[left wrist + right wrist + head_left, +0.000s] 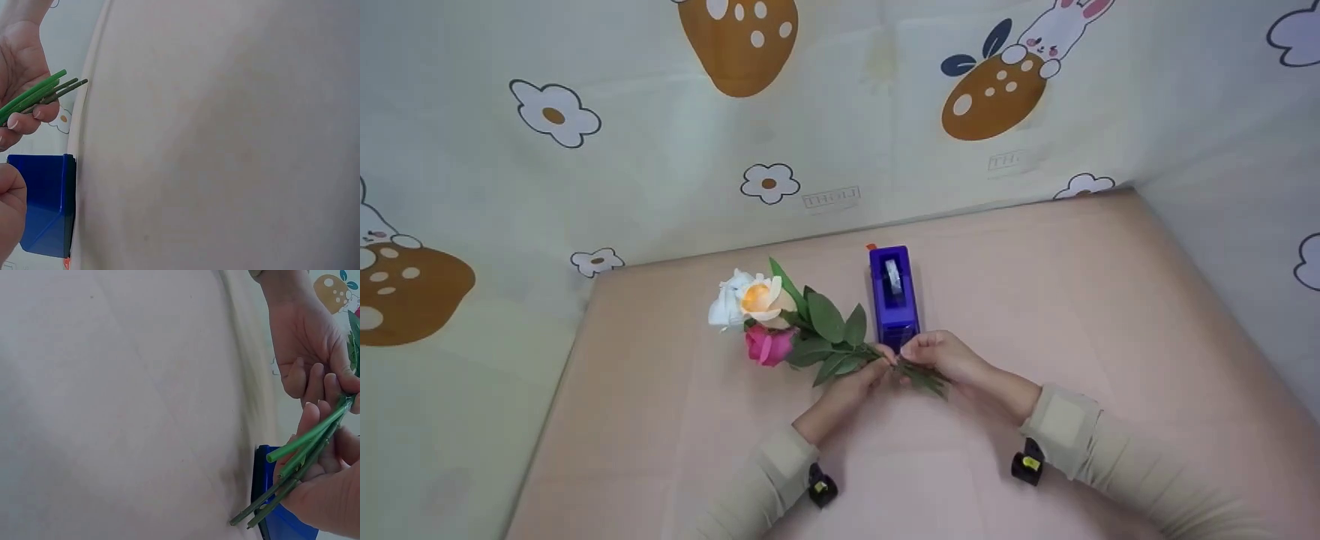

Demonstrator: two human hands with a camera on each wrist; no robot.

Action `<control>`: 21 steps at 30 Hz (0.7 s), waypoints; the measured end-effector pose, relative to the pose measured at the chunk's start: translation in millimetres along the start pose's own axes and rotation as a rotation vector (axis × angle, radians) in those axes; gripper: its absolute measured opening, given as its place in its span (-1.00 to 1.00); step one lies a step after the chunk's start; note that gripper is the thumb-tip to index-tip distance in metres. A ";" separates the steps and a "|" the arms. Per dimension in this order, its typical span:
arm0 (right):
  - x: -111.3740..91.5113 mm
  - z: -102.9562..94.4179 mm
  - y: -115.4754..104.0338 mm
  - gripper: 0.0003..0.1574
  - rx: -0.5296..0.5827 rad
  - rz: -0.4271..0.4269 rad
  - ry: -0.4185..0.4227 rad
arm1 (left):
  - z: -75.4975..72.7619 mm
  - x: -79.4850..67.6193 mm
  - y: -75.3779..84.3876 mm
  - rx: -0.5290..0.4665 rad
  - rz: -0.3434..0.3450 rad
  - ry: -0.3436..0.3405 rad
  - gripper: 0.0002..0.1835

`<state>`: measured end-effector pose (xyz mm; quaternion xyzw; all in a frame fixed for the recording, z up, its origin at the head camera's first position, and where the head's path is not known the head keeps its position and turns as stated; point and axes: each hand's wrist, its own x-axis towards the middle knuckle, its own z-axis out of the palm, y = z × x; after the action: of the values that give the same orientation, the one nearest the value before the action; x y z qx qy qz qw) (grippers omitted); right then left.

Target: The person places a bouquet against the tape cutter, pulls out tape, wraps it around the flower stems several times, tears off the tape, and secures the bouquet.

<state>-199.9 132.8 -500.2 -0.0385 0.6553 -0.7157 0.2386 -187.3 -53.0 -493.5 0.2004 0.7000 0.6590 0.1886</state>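
A bunch of flowers (pixel 823 319) lies across both hands in the head view, with white, peach and pink blooms to the left and green leaves behind them. My left hand (pixel 855 382) grips the gathered stems just below the leaves. Close beside it, my right hand (pixel 949 356) has its fingers curled at the same stems (pixel 304 453), whose cut ends stick out past it toward the right. A shiny spot shows on the stems between the two hands in the right wrist view. Directly behind the hands stands a blue tape dispenser (pixel 894 296) with a roll in it.
A pale pink cloth covers the table (pixel 675 450). Behind and at both sides hangs a light curtain (pixel 660 165) printed with flowers, rabbits and brown strawberries. A small orange bit (pixel 871 247) shows at the dispenser's far end.
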 end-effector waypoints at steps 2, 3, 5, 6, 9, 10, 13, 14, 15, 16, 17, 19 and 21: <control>0.1 0.9 0.4 -0.74 -0.011 -0.012 0.013 | -0.4 0.9 0.3 0.011 0.010 0.002 -0.76; 0.3 1.5 0.4 -0.74 -0.020 -0.018 0.019 | -0.7 1.4 0.5 0.023 0.016 0.007 -0.77; 0.5 2.4 0.4 -0.75 -0.033 -0.027 0.039 | -1.1 1.8 0.0 0.012 0.011 -0.001 -0.77; 0.3 2.8 0.1 -0.74 -0.044 -0.032 0.050 | -1.3 2.2 -0.6 0.008 0.012 -0.004 -0.77; 0.3 3.2 -0.2 -0.73 -0.085 -0.045 0.066 | -2.0 5.4 -8.0 -0.027 0.005 -0.041 -0.78; 0.4 2.8 -0.3 -0.73 -0.087 -0.040 0.061 | -2.4 7.0 -11.5 -0.030 0.003 -0.054 -0.78; 2.1 0.4 -2.7 -0.70 -0.082 0.008 0.008 | -4.1 12.2 -22.1 -0.032 0.014 -0.093 -0.75; 2.8 -1.0 -4.5 -0.70 -0.085 0.032 -0.012 | -4.7 13.6 -24.0 -0.026 0.030 -0.107 -0.72; 3.4 -2.9 -6.7 -0.69 -0.094 0.056 -0.037 | -5.3 14.6 -25.1 -0.020 0.040 -0.122 -0.70; 4.5 -4.9 -8.6 -0.69 -0.104 0.079 -0.064 | -5.7 13.8 -22.2 0.006 0.047 -0.125 -0.71; 5.2 -6.9 -10.6 -0.69 -0.126 0.097 -0.085 | -6.1 13.3 -18.8 0.011 0.051 -0.142 -0.71; 6.5 -11.0 -13.6 -0.71 -0.148 0.124 -0.140 | -7.0 12.2 -10.5 0.051 0.056 -0.168 -0.72; 7.5 -15.6 -14.5 -0.75 -0.155 0.148 -0.212 | -8.4 11.3 -1.8 0.081 0.057 -0.200 -0.78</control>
<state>-216.5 144.6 -490.4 -0.0836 0.6809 -0.6352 0.3548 -201.4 -54.2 -494.8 0.2923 0.6977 0.6121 0.2305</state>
